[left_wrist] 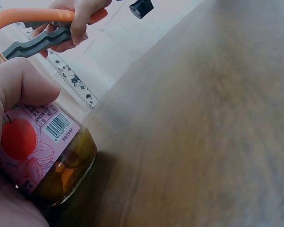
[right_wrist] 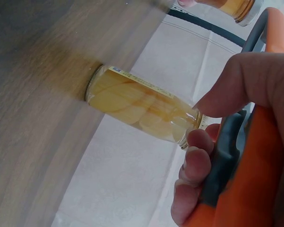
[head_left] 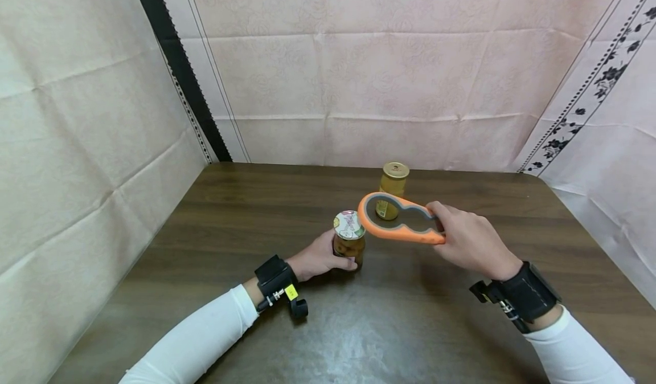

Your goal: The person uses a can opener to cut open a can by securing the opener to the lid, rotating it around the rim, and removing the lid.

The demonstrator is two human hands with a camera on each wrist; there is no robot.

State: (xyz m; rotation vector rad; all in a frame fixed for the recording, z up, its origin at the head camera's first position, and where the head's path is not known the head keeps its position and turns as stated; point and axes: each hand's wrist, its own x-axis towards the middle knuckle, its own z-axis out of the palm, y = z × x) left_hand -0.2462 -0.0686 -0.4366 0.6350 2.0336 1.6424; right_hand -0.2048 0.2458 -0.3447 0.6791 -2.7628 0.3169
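My left hand grips a glass jar of brown fruit that stands on the table. Its white printed lid is on, and in the left wrist view a pink label with a red fruit shows below the thumb. An orange and grey jar opener is held by its handle end in my right hand. The opener's looped end hangs just right of that lid; whether they touch I cannot tell. Behind the opener stands a second jar of yellow fruit, gold lid on.
The brown wooden table ends at a pale cloth backdrop. Another cloth sheet hangs along the left side. Black camera bands circle both wrists, above white sleeves.
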